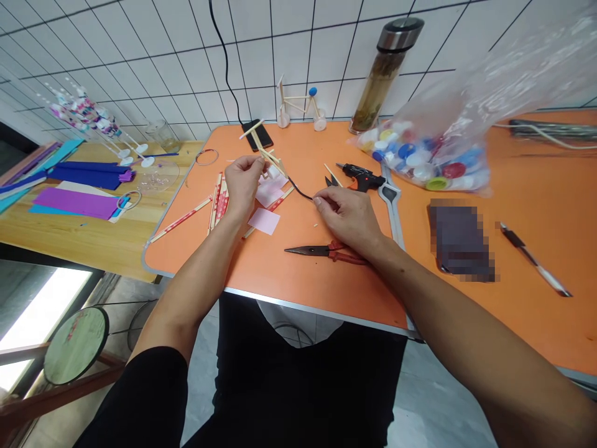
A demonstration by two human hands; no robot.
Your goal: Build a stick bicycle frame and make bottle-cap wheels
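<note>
My left hand [243, 185] is closed in a pinch at a small frame of pale wooden sticks [267, 152], held above the orange table [261, 267]. My right hand [349, 214] pinches one end of a thin black wire [300, 190], whose other end reaches the stick frame. Under my left hand lie pink paper squares [264, 221] and disposable chopsticks in red-printed wrappers [219, 202]. Red-handled long-nose pliers [310, 251] rest just below my right hand. Beyond that hand is a black glue gun [361, 177].
A stick model bicycle [301, 106], a phone [263, 135] and a glass tea bottle [385, 78] stand or lie along the wall. At right are a bag of bottle caps [429, 155], a pixelated dark object [459, 239] and a pen [534, 258]. Coloured paper [77, 202] lies at left.
</note>
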